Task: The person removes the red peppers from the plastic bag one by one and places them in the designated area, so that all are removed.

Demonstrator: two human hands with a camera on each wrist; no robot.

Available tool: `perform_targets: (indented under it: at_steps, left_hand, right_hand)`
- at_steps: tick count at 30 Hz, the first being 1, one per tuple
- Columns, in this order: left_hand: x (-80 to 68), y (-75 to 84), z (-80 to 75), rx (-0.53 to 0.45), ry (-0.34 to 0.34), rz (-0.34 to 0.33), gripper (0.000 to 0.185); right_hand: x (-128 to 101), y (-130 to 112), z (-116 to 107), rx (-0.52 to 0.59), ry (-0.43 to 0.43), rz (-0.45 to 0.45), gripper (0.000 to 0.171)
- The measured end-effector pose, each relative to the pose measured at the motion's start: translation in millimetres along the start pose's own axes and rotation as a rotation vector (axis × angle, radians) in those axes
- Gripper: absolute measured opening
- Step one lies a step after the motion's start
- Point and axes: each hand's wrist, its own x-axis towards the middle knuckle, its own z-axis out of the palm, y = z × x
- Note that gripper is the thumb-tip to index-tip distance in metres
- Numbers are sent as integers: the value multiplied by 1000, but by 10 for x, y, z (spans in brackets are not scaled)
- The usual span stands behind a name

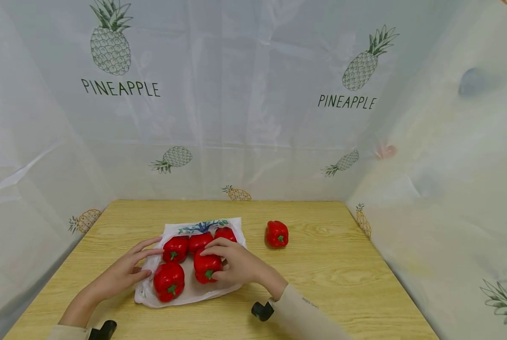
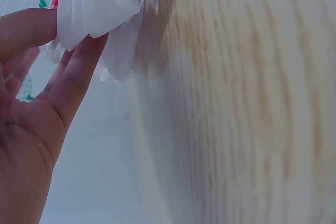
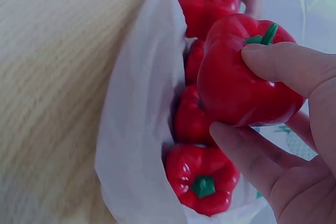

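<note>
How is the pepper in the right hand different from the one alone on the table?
The right hand grips the held pepper; no hand touches the lone pepper. The held pepper is over the white bag; the lone pepper rests on the table. Both are red with green stems.

There are six red peppers [image 1: 168, 279], one bag [image 1: 194, 293], one table [image 1: 342, 283].

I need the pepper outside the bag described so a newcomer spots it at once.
On the wood-grained table, find the white bag holding several red peppers. In the head view, look right of it, higher in the picture than the right hand, for a lone pepper. Unlike the others, it rests directly on the wood.
</note>
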Motion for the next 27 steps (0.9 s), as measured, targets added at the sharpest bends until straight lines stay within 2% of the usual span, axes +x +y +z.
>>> perform_targets:
  at_steps: [6,10,18,23,27]
  left_hand:
    - [-4,-6,-1,-2,3,12,57]
    - [-14,-15,-2,0,6,20,57]
    - [-23,-16,-2,-6,15,14,55]
    - [-26,-2,-7,-16,24,11,54]
    - [-28,5,-8,-15,24,10,54]
  right_hand:
    - [-28,63,-108,-49,42,-15,50]
    - [-53,67,-207,-53,56,5,51]
    - [-203,138,-504,10,59,80,53]
    - [-341,295,-703,16,126,91,54]
    - [-472,446,-864,-58,186,89,55]
